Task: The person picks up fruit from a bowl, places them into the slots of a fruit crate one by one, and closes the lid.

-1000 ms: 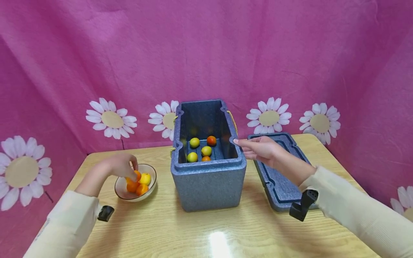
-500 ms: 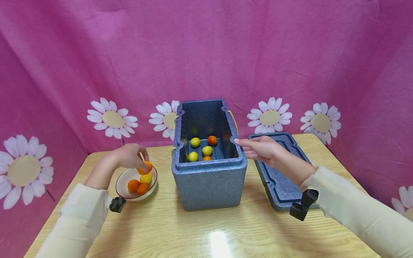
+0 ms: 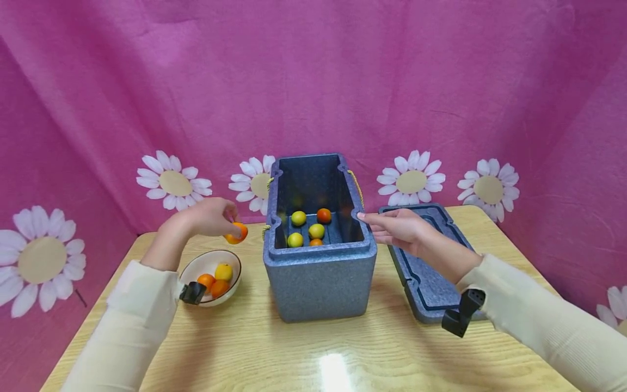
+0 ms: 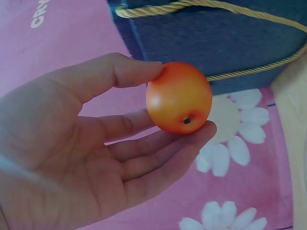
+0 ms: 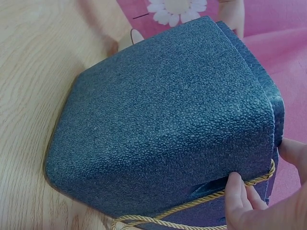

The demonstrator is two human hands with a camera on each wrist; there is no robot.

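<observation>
Thumb and fingertips of my left hand (image 3: 208, 218) pinch a small round orange fruit (image 4: 179, 97) with a dark stem. In the head view, it is above the table between the bowl (image 3: 188, 272) and the grey foam box (image 3: 320, 288). Two orange fruits (image 3: 220, 288) and a yellow one (image 3: 223, 271) lie in the bowl. My right hand (image 3: 399, 228) grips the right wall of the box, thumb on the rim, fingers against the outside by the gold rope (image 5: 206, 199). Inside the open-topped box lie several yellow and orange-red fruits (image 3: 324, 215).
A grey foam lid (image 3: 431, 272) lies on the wooden table (image 3: 294, 354) right of the box, beneath my right forearm. Behind the table hangs a pink cloth (image 3: 313, 81) with white daisies. The rope handles hang on the box's sides.
My left hand has lifted the orange fruit out of the bowl and carried it up and right toward the box. The right hand has stayed at the box's rim.
</observation>
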